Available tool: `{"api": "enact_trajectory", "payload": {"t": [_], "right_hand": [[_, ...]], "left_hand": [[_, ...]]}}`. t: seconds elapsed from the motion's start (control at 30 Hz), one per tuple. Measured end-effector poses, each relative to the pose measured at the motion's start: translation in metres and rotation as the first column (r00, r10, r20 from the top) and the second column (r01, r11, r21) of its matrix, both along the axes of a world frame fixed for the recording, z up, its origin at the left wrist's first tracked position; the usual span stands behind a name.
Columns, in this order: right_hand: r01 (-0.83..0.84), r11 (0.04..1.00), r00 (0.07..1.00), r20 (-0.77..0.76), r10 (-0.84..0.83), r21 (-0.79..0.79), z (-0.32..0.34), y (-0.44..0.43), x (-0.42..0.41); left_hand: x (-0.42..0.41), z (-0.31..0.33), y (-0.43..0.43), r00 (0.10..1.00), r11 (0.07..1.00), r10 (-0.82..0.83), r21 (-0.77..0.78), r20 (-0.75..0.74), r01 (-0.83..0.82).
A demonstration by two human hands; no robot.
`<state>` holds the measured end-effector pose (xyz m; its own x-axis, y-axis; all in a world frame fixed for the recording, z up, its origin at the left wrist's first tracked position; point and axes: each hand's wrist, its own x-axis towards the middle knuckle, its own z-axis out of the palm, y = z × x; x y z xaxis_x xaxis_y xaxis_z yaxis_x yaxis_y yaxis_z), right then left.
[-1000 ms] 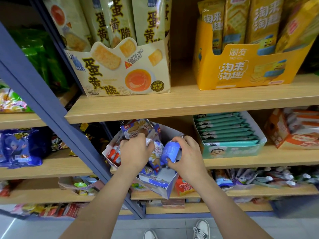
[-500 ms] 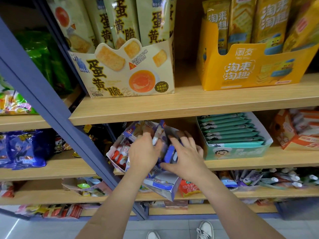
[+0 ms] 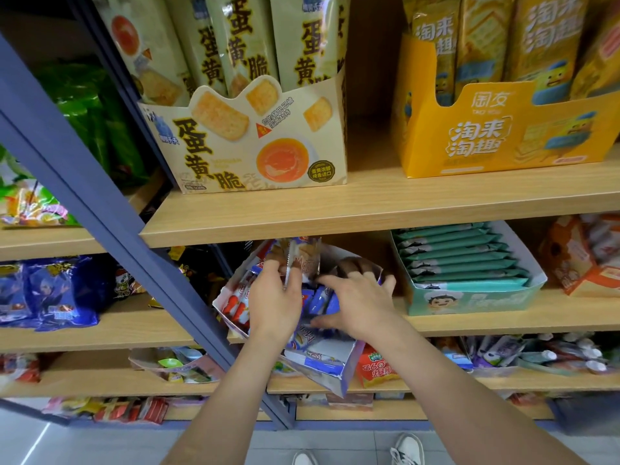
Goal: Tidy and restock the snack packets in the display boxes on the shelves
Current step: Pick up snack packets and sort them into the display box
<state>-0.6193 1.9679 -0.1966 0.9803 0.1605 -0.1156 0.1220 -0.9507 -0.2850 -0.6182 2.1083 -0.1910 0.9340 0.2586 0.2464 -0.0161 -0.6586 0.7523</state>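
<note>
Left hand (image 3: 275,298) pinches a packet (image 3: 302,260) upright over the tilted box (image 3: 330,367) on the shelf (image 3: 469,318). Right hand (image 3: 360,297) lies spread-fingered on the blue packets (image 3: 320,298). Hold the row back, slot it in straight.

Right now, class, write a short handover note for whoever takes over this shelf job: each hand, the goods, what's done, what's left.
Left hand pinches upright packets at the back of the tilted display box.
Right hand, fingers spread, presses on the blue packets inside.
Done: packets are in the box.
Left: line them up, square the box on the middle shelf.
</note>
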Motion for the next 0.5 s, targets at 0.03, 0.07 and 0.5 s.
{"api": "enact_trajectory", "payload": {"t": [0.03,0.07,0.5], "right_hand": [[-0.032,0.999,0.999,-0.04,0.031,-0.026,0.003,-0.001,0.002],[-0.059,0.997,0.996,-0.075,0.055,-0.054,0.006,-0.001,0.003],[0.081,0.989,0.996,0.032,-0.078,-0.124,0.001,0.006,0.009]], "left_hand": [[-0.002,0.001,0.001,1.0,1.0,-0.005,-0.017,0.031,0.006],[-0.005,0.001,0.003,0.999,1.0,-0.02,-0.017,0.049,0.02],[-0.025,-0.005,0.013,0.993,0.995,-0.091,-0.036,0.079,0.094]]}}
